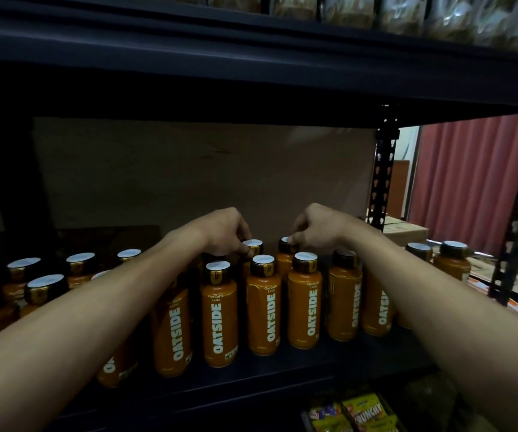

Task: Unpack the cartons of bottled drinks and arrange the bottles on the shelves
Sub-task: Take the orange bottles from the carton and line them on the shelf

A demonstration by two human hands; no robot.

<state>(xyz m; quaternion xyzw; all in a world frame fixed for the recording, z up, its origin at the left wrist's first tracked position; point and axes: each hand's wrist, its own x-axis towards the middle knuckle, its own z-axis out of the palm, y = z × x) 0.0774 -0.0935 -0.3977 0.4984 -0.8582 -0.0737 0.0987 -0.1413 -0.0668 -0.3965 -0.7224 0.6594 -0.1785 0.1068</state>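
Back from shelf edge (251, 388), bottles (264, 310), headroom above.

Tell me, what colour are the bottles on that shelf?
The bottles are orange with white lettering and dark brown caps, clearest in the head view.

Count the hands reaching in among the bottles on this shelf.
2. The left hand pinches the cap of one back bottle near the middle; the right hand pinches the cap of the neighbouring bottle to its right. No other hands show.
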